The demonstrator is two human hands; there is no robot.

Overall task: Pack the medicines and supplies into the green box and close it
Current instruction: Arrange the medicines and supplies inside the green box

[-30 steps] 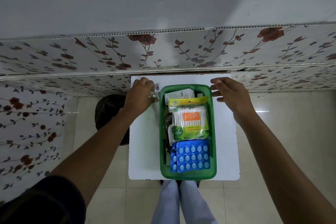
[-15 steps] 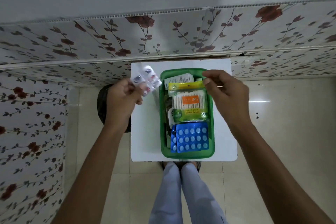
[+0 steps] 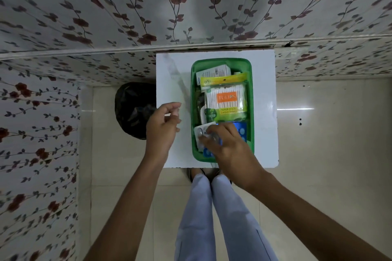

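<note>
The open green box (image 3: 249, 82) sits on a small white table (image 3: 264, 112). Inside lie a pack of cotton swabs (image 3: 226, 98), a small white carton (image 3: 212, 71) at the far end and a blue blister pack (image 3: 241, 130) at the near end, mostly covered. My right hand (image 3: 229, 146) is over the near end of the box, fingers closed on a silvery pill strip (image 3: 200, 131) that rests on the blue pack. My left hand (image 3: 163, 125) hovers over the table left of the box, fingers loosely curled, holding nothing. No lid is visible.
A black bin bag (image 3: 132, 108) stands on the tiled floor left of the table. Floral-papered walls close in behind and on the left. My legs (image 3: 212, 207) are right against the table's near edge.
The pill strip went from my left hand into my right, which carried it down to the near end of the box. My left hand dropped back, empty, beside the box.
</note>
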